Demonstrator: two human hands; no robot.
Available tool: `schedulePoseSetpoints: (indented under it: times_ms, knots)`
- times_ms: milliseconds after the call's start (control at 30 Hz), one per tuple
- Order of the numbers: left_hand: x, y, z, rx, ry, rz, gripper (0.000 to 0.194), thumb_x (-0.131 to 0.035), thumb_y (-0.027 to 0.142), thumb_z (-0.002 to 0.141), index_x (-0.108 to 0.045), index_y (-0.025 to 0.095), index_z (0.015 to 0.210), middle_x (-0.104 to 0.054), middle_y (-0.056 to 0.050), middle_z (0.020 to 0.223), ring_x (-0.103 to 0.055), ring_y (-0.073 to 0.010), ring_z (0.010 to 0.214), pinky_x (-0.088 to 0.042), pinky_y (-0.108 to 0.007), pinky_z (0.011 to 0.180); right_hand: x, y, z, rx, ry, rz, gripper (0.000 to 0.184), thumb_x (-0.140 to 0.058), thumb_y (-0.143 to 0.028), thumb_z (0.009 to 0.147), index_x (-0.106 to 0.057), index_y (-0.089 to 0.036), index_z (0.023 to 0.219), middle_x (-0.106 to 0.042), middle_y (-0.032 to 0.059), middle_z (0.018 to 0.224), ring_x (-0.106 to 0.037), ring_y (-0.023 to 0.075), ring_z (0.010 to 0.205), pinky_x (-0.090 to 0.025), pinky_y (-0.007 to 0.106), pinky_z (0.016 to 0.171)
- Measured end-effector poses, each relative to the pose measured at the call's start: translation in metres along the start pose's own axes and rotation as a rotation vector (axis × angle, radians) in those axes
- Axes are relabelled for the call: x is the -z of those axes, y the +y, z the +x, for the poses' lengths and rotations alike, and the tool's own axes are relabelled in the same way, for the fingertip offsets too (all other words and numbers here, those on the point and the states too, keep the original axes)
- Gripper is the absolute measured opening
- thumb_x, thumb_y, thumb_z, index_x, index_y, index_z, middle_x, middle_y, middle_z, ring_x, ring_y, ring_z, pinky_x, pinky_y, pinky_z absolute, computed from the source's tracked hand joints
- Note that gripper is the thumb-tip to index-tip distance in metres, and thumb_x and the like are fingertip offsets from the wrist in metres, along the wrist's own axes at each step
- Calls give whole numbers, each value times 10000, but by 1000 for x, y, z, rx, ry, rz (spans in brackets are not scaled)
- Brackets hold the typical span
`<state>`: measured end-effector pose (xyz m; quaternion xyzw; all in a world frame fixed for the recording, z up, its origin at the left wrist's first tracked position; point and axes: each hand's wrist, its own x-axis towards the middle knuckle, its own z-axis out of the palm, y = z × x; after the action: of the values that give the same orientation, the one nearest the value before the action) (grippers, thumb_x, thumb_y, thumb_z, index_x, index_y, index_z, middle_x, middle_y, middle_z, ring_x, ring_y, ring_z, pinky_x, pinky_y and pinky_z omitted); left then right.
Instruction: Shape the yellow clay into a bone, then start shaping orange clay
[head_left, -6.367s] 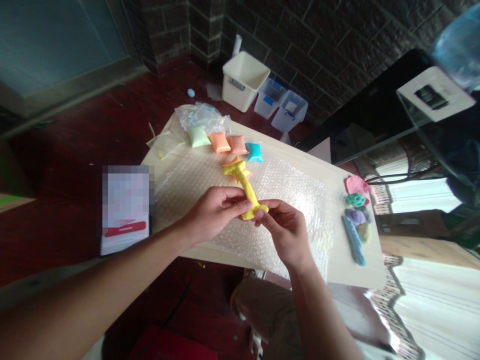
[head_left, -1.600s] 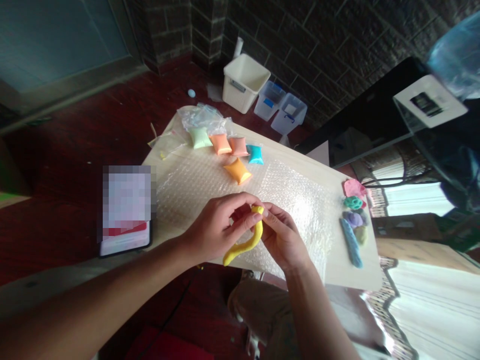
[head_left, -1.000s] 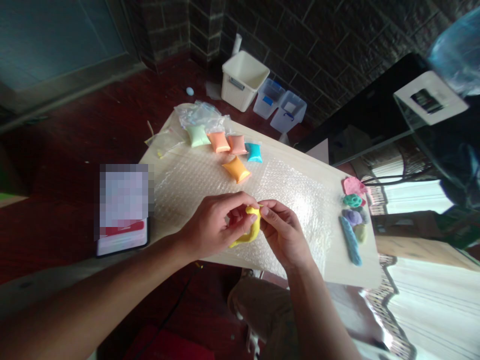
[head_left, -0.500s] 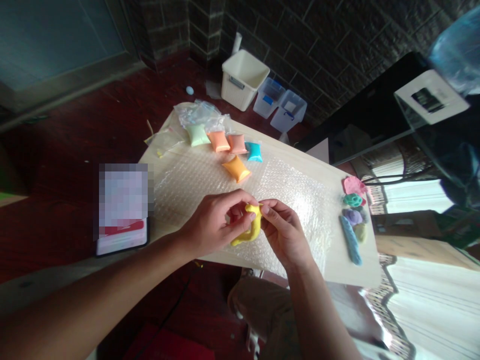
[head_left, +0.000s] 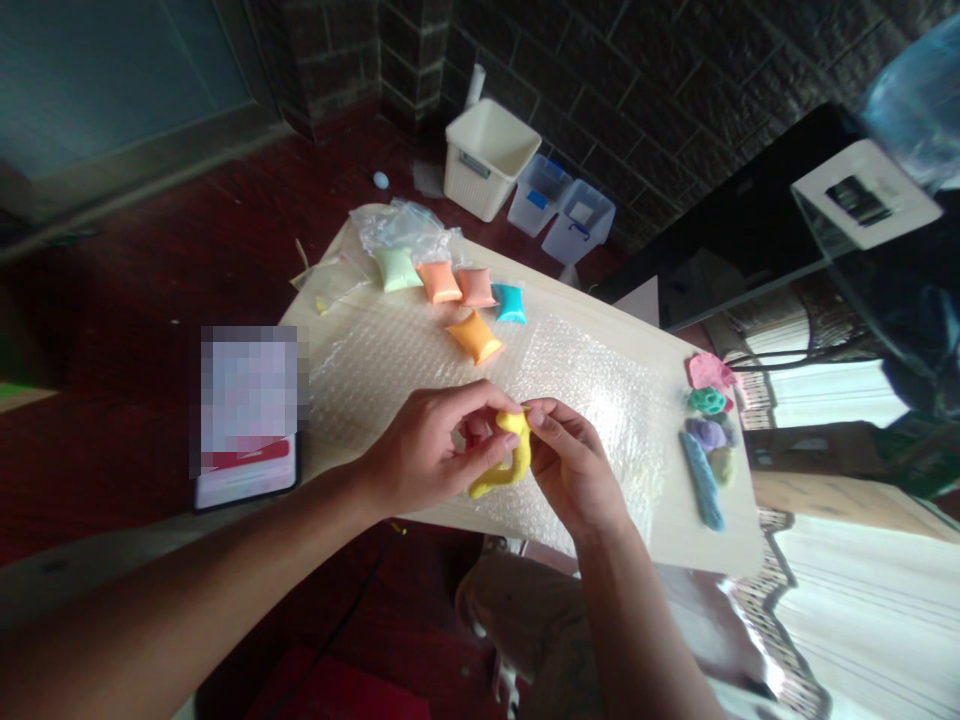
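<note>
Between left hand [head_left: 427, 445] and right hand [head_left: 574, 462], over bubble wrap [head_left: 592, 385]: bent yellow clay roll [head_left: 521, 458], top pinched by both, tail below.

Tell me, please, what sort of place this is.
Perhaps a room at home used for crafts: the left hand and right hand hold a bent yellow strip above a table, with colourful packets and bubble wrap on it.

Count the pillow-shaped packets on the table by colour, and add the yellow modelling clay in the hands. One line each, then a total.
Pale green packet: 1
Peach-orange packets: 2
Turquoise packet: 1
Yellow-orange packet: 1
Yellow modelling clay, one piece, held by the left hand and right hand: 1
Total: 6
</note>
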<state>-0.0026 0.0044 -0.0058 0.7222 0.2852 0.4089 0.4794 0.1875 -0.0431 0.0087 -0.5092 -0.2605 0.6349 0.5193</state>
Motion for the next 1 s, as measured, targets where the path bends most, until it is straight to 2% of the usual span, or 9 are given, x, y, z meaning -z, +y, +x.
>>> schedulePoseSetpoints:
  times_ms: [200, 367, 500, 667, 800, 1000]
  knots:
    - [-1, 0, -1, -116, 31, 111, 126, -690, 221, 1003, -717, 177, 1118, -784, -8, 911, -703, -96, 705, -559, -196, 690, 2, -1, 1, -77, -27, 51, 197, -914, -364, 802, -802, -212, 861, -766, 8, 820, -665, 138, 725, -545, 243, 688]
    - [0, -1, 0, -198, 34, 224, 199, -657, 190, 1021, -696, 213, 1214, -786, -26, 1021, -731, -131, 847, -572, -240, 802, 2, 0, 2, -52, -26, 36, 169, -898, -352, 826, -798, -217, 851, -741, 4, 803, -648, 138, 734, -543, 244, 705]
    - [2, -1, 1, -194, 10, 224, 96, -631, 179, 1033, -711, 212, 1075, -761, -15, 932, -724, -141, 858, -556, -256, 801, 4, 1, 2, -59, -31, 21, 197, -903, -370, 825, -796, -209, 867, -740, 10, 800, -652, 140, 734, -534, 247, 694]
    - [2, 1, 0, -180, -14, 206, 90, -637, 213, 1021, -691, 201, 1091, -730, -5, 901, -684, -125, 758, -543, -251, 740, 4, 1, 2, -67, -23, 37, 176, -900, -338, 821, -792, -201, 847, -738, 10, 788, -646, 134, 707, -530, 246, 683]
    - [2, 0, 0, -193, 1, 213, 75, -621, 161, 1025, -688, 191, 1042, -739, -7, 919, -705, -126, 849, -529, -245, 795, 3, 1, 3, -77, -11, 50, 177, -913, -329, 800, -798, -201, 839, -728, -3, 765, -629, 117, 678, -533, 222, 673]
    - [0, -3, 0, -180, 27, 211, 26, -665, 208, 993, -683, 190, 989, -680, 24, 794, -632, -101, 657, -498, -232, 654, 3, 2, 3, -62, -22, 12, 193, -913, -354, 812, -791, -208, 846, -725, -4, 768, -634, 121, 676, -536, 233, 669]
